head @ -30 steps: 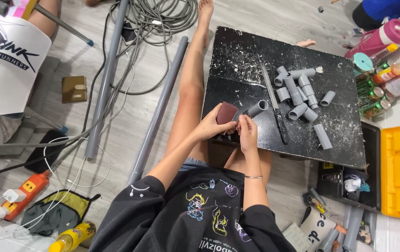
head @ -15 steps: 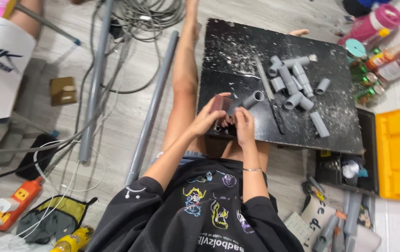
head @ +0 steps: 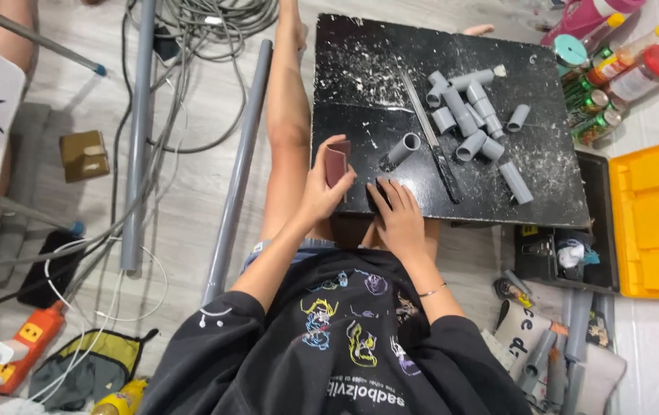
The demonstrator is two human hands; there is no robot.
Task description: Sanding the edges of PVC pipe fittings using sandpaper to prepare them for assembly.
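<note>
While the person sits on the floor with a black board (head: 360,46) laid over the legs, the left hand (head: 318,192) closes around a small reddish-brown piece of sandpaper (head: 337,163), thumb on one side and fingers on the other, holding it upright at the near left edge of the board. Close beside it, the right hand (head: 397,215) lies on the near edge of the board with the fingers spread and bent down; it holds nothing that I can see, and whether something small is under the palm I cannot tell. Just beyond the fingertips of the right hand a short grey pipe piece (head: 403,147) lies alone on the board, its open end turned toward the far side, not touched by any hand. To the right of it a long thin metal file (head: 426,127) lies at a slant across the board. Further right a heap of short grey pipe pieces (head: 468,115) lies close together, some touching each other, and one longer piece (head: 515,183) rests apart near the right edge. White dust and chips cover much of the board. On the floor to the left, two long grey pipes (head: 239,169) lie beside the person's leg, near a bundle of grey cables (head: 214,19). To the right of the board stand some bottles (head: 621,65) and a yellow case (head: 656,219)
</note>
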